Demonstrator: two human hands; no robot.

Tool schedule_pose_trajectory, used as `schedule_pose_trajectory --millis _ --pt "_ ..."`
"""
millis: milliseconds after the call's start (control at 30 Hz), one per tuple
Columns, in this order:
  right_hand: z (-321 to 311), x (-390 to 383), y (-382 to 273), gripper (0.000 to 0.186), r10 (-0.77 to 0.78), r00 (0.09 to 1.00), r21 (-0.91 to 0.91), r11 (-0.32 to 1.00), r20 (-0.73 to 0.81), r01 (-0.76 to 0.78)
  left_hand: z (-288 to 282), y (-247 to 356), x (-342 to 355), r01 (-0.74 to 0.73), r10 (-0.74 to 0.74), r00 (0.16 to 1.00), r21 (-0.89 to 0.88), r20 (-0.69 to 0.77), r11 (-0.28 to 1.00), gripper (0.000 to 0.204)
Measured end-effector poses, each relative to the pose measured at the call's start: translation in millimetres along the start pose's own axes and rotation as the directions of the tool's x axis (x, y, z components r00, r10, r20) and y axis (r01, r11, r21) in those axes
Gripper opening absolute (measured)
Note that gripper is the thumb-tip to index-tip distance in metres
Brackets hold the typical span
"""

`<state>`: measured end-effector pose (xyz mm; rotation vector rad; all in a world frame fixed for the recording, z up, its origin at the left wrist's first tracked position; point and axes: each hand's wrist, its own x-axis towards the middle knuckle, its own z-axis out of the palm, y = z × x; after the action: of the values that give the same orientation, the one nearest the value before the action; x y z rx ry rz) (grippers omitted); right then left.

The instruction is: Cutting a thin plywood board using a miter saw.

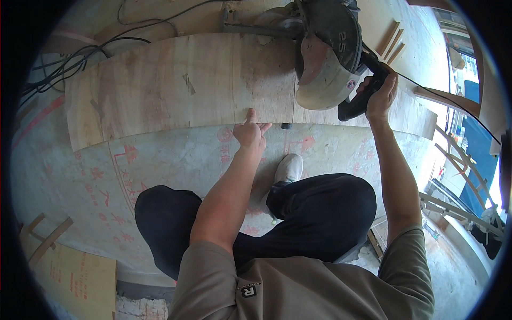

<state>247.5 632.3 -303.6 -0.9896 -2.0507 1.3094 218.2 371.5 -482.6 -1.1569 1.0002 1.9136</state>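
Note:
A long, pale wooden board (160, 88) lies crosswise in front of me. At its near edge, my left hand (250, 133) has the thumb on the top face and the fingers curled at the edge, partly hidden. My right hand (382, 98) is wrapped round the black handle (358, 105) of a miter saw (329, 56). The saw's head, with a rounded, pale guard, sits over the right part of the board. The guard hides the blade, so I cannot tell whether it touches the wood. A dark line or seam crosses the board just left of the guard.
Black cables (80, 56) run over the far left. A metal fence (261, 30) stands behind the board. Thin wood strips (392, 41) lie beyond the saw. Wooden frames (461, 165) stand at right; a yellowish sheet (80, 277) lies at lower left. My knees are bent below the board.

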Motion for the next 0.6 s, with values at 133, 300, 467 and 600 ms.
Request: schedule_pose_trajectory --millis 133,300,467,600 --pt "-4 5 -7 0.053 0.029 1.000 0.017 0.999 0.006 -0.029 8 3 -9 -0.009 0.010 1.000 0.033 -0.029 0.999 0.038" --pt "-3 22 -24 0.053 0.043 0.999 0.001 0.999 0.013 -0.043 1 1 1 -0.018 0.018 1.000 0.004 -0.010 1.000 0.037" --pt "-1 13 -20 0.051 0.037 0.999 0.015 0.999 -0.008 -0.037 7 0 -5 -0.013 0.012 0.996 -0.001 -0.090 1.000 0.032" --pt "5 -1 -10 0.052 -0.002 1.000 -0.001 1.000 -0.025 0.002 5 0 -3 -0.007 0.006 0.996 -0.015 -0.087 1.000 0.032"
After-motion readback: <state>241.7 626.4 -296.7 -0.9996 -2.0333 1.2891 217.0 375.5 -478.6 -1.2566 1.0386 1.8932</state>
